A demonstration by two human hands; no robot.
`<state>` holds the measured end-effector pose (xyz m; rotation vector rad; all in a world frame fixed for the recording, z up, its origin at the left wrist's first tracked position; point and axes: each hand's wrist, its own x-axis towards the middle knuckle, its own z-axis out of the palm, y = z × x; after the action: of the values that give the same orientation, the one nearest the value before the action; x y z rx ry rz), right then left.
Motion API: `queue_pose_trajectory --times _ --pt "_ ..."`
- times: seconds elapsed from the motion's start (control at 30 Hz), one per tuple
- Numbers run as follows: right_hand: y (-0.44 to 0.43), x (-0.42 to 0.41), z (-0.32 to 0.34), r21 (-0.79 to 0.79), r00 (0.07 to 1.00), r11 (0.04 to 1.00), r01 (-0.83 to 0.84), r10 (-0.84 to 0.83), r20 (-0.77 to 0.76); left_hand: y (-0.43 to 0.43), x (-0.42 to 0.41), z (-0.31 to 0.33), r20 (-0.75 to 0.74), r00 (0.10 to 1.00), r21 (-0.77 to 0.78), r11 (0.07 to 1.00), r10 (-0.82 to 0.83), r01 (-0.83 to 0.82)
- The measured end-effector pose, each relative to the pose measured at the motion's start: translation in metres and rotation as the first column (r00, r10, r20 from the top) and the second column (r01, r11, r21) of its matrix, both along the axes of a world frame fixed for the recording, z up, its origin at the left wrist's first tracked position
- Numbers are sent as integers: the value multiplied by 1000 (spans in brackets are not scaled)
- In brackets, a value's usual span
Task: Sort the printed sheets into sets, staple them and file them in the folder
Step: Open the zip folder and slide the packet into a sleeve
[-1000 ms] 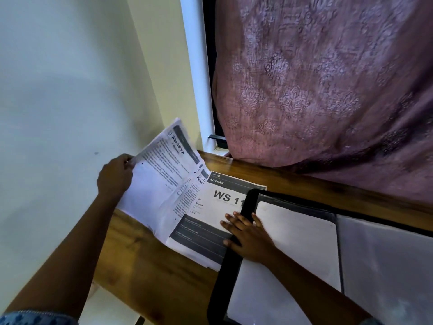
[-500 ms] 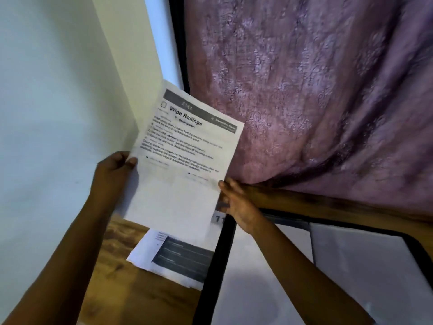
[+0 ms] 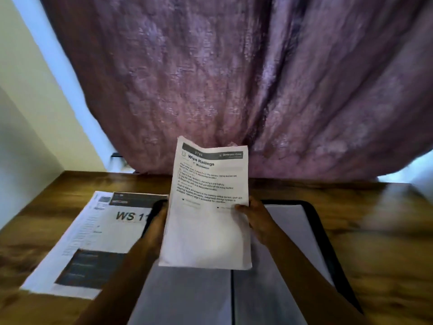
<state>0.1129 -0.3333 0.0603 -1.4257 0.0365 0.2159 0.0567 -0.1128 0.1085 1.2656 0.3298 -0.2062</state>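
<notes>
A printed set headed "Wipe Railings" (image 3: 207,207) is held upright over the open black folder (image 3: 328,242). My left hand (image 3: 157,224) grips its left edge, mostly hidden behind the paper. My right hand (image 3: 255,219) pinches the right edge, thumb on the front. The folder lies flat on the table with clear sleeves showing on both sides of its spine. To the left lies a pile of printed sheets (image 3: 93,235), the top one marked "WS 11", partly under the folder's left edge.
The wooden table (image 3: 386,254) runs to a purple curtain (image 3: 234,78) at the back. A pale wall (image 3: 23,113) closes the left side. Bare wood shows right of the folder.
The "Wipe Railings" set has moved from the left, off the pile, to above the folder's middle. My right hand left the folder and took the set's right edge. The camera swung right.
</notes>
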Motion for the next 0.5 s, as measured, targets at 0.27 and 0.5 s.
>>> queue_pose_trajectory --times 0.27,0.5 --pt "-65 -14 -29 -276 983 961 32 20 181 -111 17 -56 146 963 150 967 -226 204" --pt "-99 -16 -19 5 986 1000 -29 29 -163 -162 18 -83 185 933 548 820 -308 162"
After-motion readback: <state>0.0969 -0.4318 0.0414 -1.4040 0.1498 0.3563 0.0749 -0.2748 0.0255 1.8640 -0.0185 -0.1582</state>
